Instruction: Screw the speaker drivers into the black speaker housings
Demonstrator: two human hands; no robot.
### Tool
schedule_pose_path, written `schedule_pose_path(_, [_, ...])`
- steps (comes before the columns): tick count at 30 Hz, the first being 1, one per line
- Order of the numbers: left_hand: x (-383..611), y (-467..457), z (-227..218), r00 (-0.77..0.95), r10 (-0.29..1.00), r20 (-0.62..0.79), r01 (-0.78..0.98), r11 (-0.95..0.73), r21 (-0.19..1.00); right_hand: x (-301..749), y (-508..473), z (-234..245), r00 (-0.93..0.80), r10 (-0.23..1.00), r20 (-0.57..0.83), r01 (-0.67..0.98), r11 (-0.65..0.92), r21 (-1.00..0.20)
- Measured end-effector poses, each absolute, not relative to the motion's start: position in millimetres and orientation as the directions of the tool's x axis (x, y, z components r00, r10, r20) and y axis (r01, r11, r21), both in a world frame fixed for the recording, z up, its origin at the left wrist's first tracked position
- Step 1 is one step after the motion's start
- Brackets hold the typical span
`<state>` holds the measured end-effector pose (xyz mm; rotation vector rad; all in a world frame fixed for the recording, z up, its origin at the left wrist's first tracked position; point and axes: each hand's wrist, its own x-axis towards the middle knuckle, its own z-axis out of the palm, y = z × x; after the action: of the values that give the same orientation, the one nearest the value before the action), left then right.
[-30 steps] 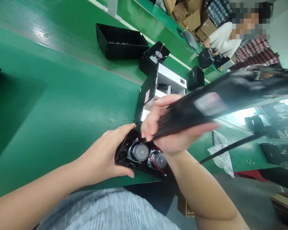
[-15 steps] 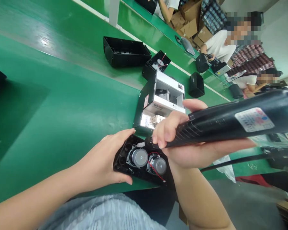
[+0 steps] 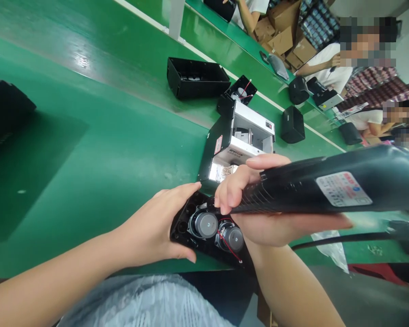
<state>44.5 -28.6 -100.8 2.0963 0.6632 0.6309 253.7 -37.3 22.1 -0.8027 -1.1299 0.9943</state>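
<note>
My left hand (image 3: 153, 227) is wrapped around the left end of a black speaker housing (image 3: 199, 247), thumb along the near side and fingers along the far side. Two round silver speaker drivers, a left one (image 3: 206, 225) and a right one (image 3: 234, 239), sit inside with a thin red wire (image 3: 227, 247) across them. In my right hand (image 3: 259, 218) is a black electric screwdriver (image 3: 293, 188) with a white label, held nearly level. Its tip is at the far edge of the left driver's frame; whether it touches a screw cannot be made out.
Just beyond the housing stands a white and black screw feeder (image 3: 221, 150). Behind it are an open black case (image 3: 197, 81) and another housing with wires (image 3: 240, 93). Black boxes (image 3: 292, 125) stand along the line. A cable (image 3: 344, 238) trails right. Co-workers sit across the table.
My view has swung slightly left, so things appear farther right. The screwdriver's rear end has dropped a little and its tip has shifted slightly against the left driver. Both hands keep their grip.
</note>
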Motion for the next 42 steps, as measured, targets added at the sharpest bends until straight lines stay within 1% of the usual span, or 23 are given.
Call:
schedule_pose_path(3, [46, -28, -101, 0.730, 0.653, 0.200, 0.230, -0.511, 0.828, 256, -42, 21, 0.106, 0.932, 0.348, -0.194, 0.362, -0.912])
schedule_pose_path(8, [48, -28, -102, 0.727, 0.660, 0.188, 0.237, -0.498, 0.834, 257, -52, 13, 0.102, 0.910, 0.402, -0.158, 0.414, -0.897])
schedule_pose_path(11, [49, -29, -104, 0.726, 0.664, 0.179, 0.236, -0.485, 0.842, 253, -52, 8, 0.064, 0.883, 0.466, -0.162, 0.470, -0.868])
schedule_pose_path(13, [48, -29, -106, 0.729, 0.662, 0.173, 0.232, -0.477, 0.848, 250, -51, 4, 0.057, 0.854, 0.518, -0.137, 0.520, -0.843])
schedule_pose_path(15, [48, -28, -107, 0.735, 0.658, 0.165, 0.228, -0.468, 0.853, 249, -50, 2, 0.037, 0.843, 0.537, -0.112, 0.537, -0.836])
schedule_pose_path(19, [48, -26, -106, 0.744, 0.649, 0.158, 0.208, -0.450, 0.869, 251, -49, 7, -0.011, 0.868, 0.497, -0.108, 0.493, -0.863])
schedule_pose_path(25, [50, -25, -99, 0.739, 0.662, 0.122, 0.214, -0.403, 0.890, 256, -55, 26, 0.027, 0.950, 0.312, -0.110, 0.313, -0.943])
schedule_pose_path(26, [50, -26, -99, 0.743, 0.660, 0.112, 0.226, -0.404, 0.887, 257, -55, 27, 0.045, 0.950, 0.308, -0.114, 0.312, -0.943])
schedule_pose_path(28, [49, -27, -101, 0.743, 0.661, 0.106, 0.244, -0.415, 0.877, 259, -53, 24, 0.052, 0.935, 0.352, -0.127, 0.355, -0.926])
schedule_pose_path(31, [48, -28, -107, 0.727, 0.672, 0.137, 0.241, -0.437, 0.866, 261, -52, 16, -0.011, 0.891, 0.454, -0.150, 0.447, -0.882])
schedule_pose_path(32, [48, -28, -108, 0.725, 0.674, 0.146, 0.237, -0.442, 0.865, 261, -53, 14, -0.024, 0.883, 0.468, -0.146, 0.460, -0.876])
schedule_pose_path(39, [51, -29, -112, 0.734, 0.660, 0.161, 0.204, -0.440, 0.875, 251, -71, 17, 0.017, 0.900, 0.435, -0.095, 0.435, -0.896])
schedule_pose_path(42, [53, -29, -112, 0.722, 0.671, 0.172, 0.199, -0.439, 0.876, 257, -72, 17, 0.011, 0.926, 0.377, -0.104, 0.376, -0.921])
